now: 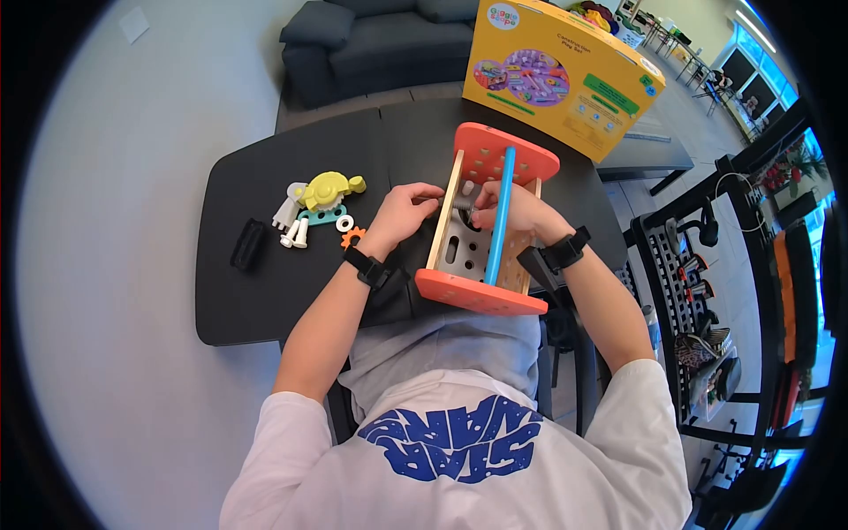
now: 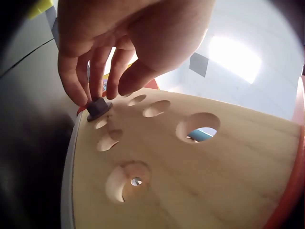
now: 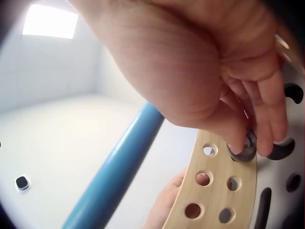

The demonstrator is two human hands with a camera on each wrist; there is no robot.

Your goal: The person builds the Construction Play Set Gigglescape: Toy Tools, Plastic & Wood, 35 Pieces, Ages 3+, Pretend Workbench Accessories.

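Note:
A toy toolbox (image 1: 481,293) with orange ends, perforated wooden sides and a blue bar (image 1: 501,216) stands on the black table. My left hand (image 1: 406,212) is outside the left wooden side (image 2: 224,167), its fingertips round the grey hexagonal head of a bolt (image 2: 99,109) set in a hole near the corner. Inside the box, under the blue bar, my right hand (image 1: 517,212) pinches a round grey nut (image 3: 244,151) between thumb and fingers, against the same panel (image 3: 217,164). The bolt's shank is hidden within the wood and nut.
Left on the table lie a yellow toy saw (image 1: 329,190), a teal strip (image 1: 323,215), white bolts (image 1: 301,233), a white ring (image 1: 344,223), an orange gear (image 1: 352,237) and a black case (image 1: 249,245). Behind the toolbox stands a yellow carton (image 1: 565,75); a shelf rack (image 1: 689,274) is at right.

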